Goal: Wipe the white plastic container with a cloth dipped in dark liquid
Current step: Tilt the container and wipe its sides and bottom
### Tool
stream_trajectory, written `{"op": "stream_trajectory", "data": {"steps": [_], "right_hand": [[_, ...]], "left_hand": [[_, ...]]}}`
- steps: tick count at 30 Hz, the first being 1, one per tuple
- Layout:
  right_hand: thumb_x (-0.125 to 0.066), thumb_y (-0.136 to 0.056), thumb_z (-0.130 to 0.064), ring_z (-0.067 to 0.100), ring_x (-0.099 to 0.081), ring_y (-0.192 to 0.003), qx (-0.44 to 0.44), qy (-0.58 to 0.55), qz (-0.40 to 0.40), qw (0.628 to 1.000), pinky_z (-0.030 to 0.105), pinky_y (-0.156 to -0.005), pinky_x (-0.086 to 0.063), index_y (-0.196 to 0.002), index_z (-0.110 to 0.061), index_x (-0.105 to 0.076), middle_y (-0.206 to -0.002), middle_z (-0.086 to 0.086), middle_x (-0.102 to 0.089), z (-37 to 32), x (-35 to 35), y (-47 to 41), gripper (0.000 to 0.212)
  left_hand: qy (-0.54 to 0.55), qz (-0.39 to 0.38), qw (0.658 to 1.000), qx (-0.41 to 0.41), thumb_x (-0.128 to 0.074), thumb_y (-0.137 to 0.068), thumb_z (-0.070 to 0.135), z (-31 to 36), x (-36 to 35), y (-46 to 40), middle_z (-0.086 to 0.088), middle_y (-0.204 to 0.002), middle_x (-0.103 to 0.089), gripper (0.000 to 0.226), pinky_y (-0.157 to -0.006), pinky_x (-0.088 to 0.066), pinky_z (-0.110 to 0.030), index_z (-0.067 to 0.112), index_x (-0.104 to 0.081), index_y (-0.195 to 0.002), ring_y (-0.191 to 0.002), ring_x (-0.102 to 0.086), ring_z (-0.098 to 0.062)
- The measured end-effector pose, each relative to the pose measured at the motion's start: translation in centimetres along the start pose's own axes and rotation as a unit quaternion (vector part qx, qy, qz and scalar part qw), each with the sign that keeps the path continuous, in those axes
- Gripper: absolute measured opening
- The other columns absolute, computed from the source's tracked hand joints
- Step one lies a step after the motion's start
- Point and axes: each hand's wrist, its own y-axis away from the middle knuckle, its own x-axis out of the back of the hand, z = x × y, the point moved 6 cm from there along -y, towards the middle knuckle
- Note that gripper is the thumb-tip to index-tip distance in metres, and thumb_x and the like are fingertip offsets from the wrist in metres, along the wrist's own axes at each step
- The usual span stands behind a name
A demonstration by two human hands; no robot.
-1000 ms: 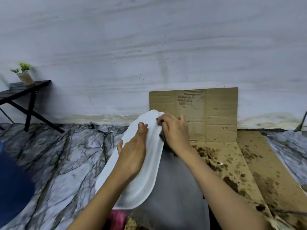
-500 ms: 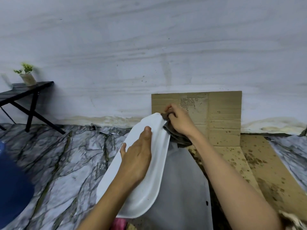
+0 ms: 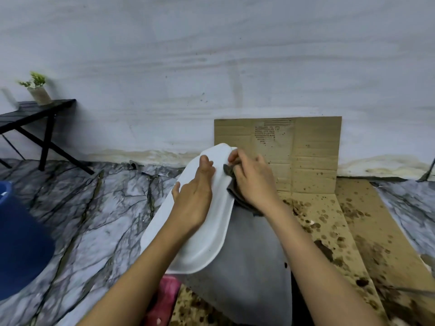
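A long white plastic container (image 3: 202, 241) stands tilted on edge in front of me, its back turned toward me. My left hand (image 3: 194, 198) grips it across the back, thumb over the right rim. My right hand (image 3: 253, 182) holds a dark damp cloth (image 3: 235, 187) bunched in its fingers and presses it against the far side of the container near its top end. Most of the cloth is hidden behind the container and my hand.
Brown cardboard (image 3: 306, 161) spotted with dark drips leans on the wall and covers the floor at right. A grey sheet (image 3: 249, 267) lies under the container. A blue tub (image 3: 18, 243) sits at left, a black side table (image 3: 35, 116) with a plant beyond it.
My right hand with the cloth went up to the container's top end, then came back down a little along its far side. The left hand kept its hold.
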Motion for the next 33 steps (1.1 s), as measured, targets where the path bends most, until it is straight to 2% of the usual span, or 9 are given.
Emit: {"op": "stream_trajectory", "data": {"steps": [3, 6, 13, 20, 23, 25, 27, 29, 33], "right_hand": [[-0.041, -0.090, -0.015, 0.017, -0.039, -0.086, 0.021, -0.031, -0.020, 0.999, 0.039, -0.077, -0.041, -0.103, -0.022, -0.052, -0.094, -0.003, -0.062, -0.4, -0.1, 0.9, 0.019], [-0.037, -0.087, -0.023, 0.012, -0.037, -0.083, 0.078, -0.065, -0.020, 0.995, 0.032, -0.072, -0.037, -0.101, -0.023, -0.054, -0.080, -0.013, -0.052, -3.0, 1.1, 5.2, 0.022], [-0.040, -0.091, -0.022, 0.012, -0.046, -0.096, 0.118, -0.200, -0.043, 0.972, 0.025, -0.081, -0.043, -0.107, -0.036, -0.055, -0.104, -0.023, -0.054, -4.6, 1.4, 12.7, 0.026], [-0.044, -0.087, -0.017, 0.015, -0.042, -0.088, 0.305, -0.050, -0.012, 0.951, 0.031, -0.076, -0.035, -0.099, -0.026, -0.057, -0.099, -0.019, -0.066, -6.6, 2.9, 12.8, 0.020], [-0.041, -0.092, -0.020, 0.014, -0.042, -0.090, 0.214, -0.095, 0.012, 0.972, 0.027, -0.077, -0.037, -0.108, -0.028, -0.056, -0.105, -0.014, -0.062, -4.1, 2.1, 12.3, 0.023], [-0.037, -0.097, -0.024, 0.008, -0.043, -0.095, 0.105, -0.155, 0.053, 0.981, 0.017, -0.081, -0.039, -0.122, -0.036, -0.050, -0.113, -0.006, -0.057, -1.9, 1.1, 12.6, 0.031], [-0.033, -0.100, -0.027, 0.000, -0.041, -0.101, 0.074, -0.189, 0.059, 0.977, 0.009, -0.085, -0.039, -0.132, -0.044, -0.041, -0.125, -0.006, -0.049, -1.7, -0.3, 14.4, 0.037], [-0.032, -0.101, -0.023, -0.004, -0.037, -0.114, 0.121, -0.163, 0.042, 0.978, 0.008, -0.090, -0.035, -0.134, -0.037, -0.042, -0.138, -0.013, -0.040, -3.4, -1.2, 16.4, 0.037], [-0.037, -0.099, -0.012, -0.003, -0.019, -0.140, 0.278, -0.024, 0.103, 0.955, 0.021, -0.102, -0.032, -0.125, -0.020, -0.050, -0.146, -0.012, -0.035, -6.0, -2.1, 18.3, 0.030]], "left_hand": [[0.034, 0.006, 0.999, 0.005, 0.002, -0.067, 0.089, 0.0, 0.3, 0.2, 0.017, -0.139, -0.050, 0.091, -0.119, -0.008, -0.044, 0.043, -0.047, -0.129, -0.136, -0.034, -0.004], [0.060, 0.007, 0.998, 0.008, -0.001, -0.062, 0.089, 0.2, 0.2, 0.3, 0.020, -0.131, -0.054, 0.082, -0.119, -0.011, -0.043, 0.050, -0.046, -0.118, -0.134, -0.038, -0.004], [0.034, 0.002, 0.999, 0.021, 0.007, -0.075, 0.074, 0.3, 0.2, 0.5, 0.016, -0.133, -0.055, 0.085, -0.118, -0.007, -0.044, 0.039, -0.046, -0.132, -0.130, -0.038, -0.006], [0.059, 0.010, 0.998, 0.028, 0.007, -0.075, 0.082, 0.1, -0.4, 0.3, 0.026, -0.121, -0.058, 0.083, -0.117, -0.010, -0.045, 0.047, -0.055, -0.116, -0.127, -0.040, -0.006], [0.064, 0.007, 0.998, 0.021, 0.003, -0.072, 0.087, -0.2, -0.5, 0.2, 0.026, -0.121, -0.059, 0.079, -0.117, -0.011, -0.044, 0.053, -0.059, -0.107, -0.131, -0.040, -0.009], [0.028, -0.008, 0.999, 0.016, 0.003, -0.079, 0.081, 0.0, -0.7, 0.2, 0.020, -0.126, -0.057, 0.072, -0.117, -0.011, -0.046, 0.056, -0.060, -0.102, -0.133, -0.039, -0.014], [-0.022, -0.019, 1.000, 0.006, 0.001, -0.090, 0.068, 0.2, -0.7, 0.3, 0.015, -0.135, -0.052, 0.062, -0.117, -0.010, -0.046, 0.056, -0.058, -0.100, -0.134, -0.038, -0.014], [-0.046, -0.021, 0.999, -0.009, -0.002, -0.087, 0.071, 0.2, -0.4, 0.2, 0.015, -0.142, -0.047, 0.059, -0.117, -0.010, -0.046, 0.057, -0.058, -0.100, -0.136, -0.035, -0.010], [-0.098, -0.013, 0.995, -0.020, -0.004, -0.081, 0.069, -0.8, 0.4, -0.3, 0.017, -0.148, -0.039, 0.069, -0.117, -0.008, -0.048, 0.050, -0.058, -0.120, -0.140, -0.029, -0.008]]}}
